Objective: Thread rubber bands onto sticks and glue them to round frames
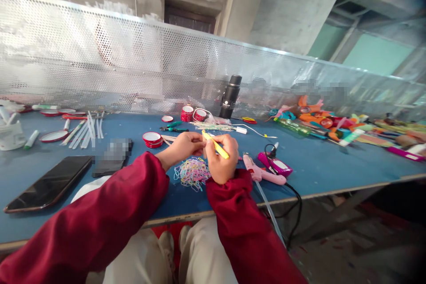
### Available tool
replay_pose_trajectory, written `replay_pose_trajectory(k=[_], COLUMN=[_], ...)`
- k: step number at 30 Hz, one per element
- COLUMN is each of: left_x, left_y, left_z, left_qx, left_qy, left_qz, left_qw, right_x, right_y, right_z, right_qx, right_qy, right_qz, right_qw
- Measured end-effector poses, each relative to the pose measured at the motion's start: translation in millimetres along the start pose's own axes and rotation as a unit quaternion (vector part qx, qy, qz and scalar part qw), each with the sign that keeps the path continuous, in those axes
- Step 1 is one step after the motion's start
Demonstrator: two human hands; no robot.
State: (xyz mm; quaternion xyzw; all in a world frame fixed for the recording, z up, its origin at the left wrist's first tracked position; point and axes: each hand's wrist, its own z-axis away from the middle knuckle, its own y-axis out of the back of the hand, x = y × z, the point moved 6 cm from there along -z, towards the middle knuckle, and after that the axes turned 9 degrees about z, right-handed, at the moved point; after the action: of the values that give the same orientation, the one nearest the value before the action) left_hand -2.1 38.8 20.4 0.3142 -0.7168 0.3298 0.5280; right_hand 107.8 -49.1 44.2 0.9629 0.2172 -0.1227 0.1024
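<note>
In the middle of the head view my two hands meet over the blue table. My right hand (225, 159) is closed round a slim yellow pen-shaped tool (218, 147); its exact kind is unclear. Held against the right fingertips, my left hand (187, 144) is pinched shut, and whatever lies between its fingers is too small to make out. Just below both hands is a tangled heap of pastel rubber bands (190, 173). A pink glue gun (264, 174) lies to the right of my right hand, with a clear glue stick (269, 206) extending past the table edge.
Two phones, one a black phone (49, 183), lie left. Behind my hands are red tape rolls (153, 144), teal-handled pliers (175, 128) and a black thermos (230, 97). Glue sticks (83, 135) fan out at left. Colourful craft pieces (319, 117) cover the right. A perforated metal screen (133, 71) borders the back.
</note>
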Motion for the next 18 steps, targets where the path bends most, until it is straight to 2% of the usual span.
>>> replay_pose_trajectory(k=[4, 10, 14, 18], left_x=[3.6, 3.7, 2.6, 2.5], left_y=[0.2, 0.2, 1.1, 1.4], left_z=[1.4, 1.4, 0.2, -0.7], left_qx=[0.008, 0.007, 0.008, 0.016], left_qy=[0.004, -0.004, -0.001, 0.001], left_qz=[-0.004, 0.000, -0.002, 0.012], left_qw=[1.000, 1.000, 1.000, 1.000], right_x=[4.7, 0.1, 1.6, -1.5], right_y=[2.1, 0.1, 1.9, 0.3], right_z=[0.5, 0.1, -0.1, -0.1], right_qx=[0.020, 0.000, 0.016, 0.005], right_qy=[-0.019, 0.006, -0.007, 0.016], right_qz=[-0.001, -0.003, -0.006, -0.011], right_qw=[1.000, 1.000, 1.000, 1.000])
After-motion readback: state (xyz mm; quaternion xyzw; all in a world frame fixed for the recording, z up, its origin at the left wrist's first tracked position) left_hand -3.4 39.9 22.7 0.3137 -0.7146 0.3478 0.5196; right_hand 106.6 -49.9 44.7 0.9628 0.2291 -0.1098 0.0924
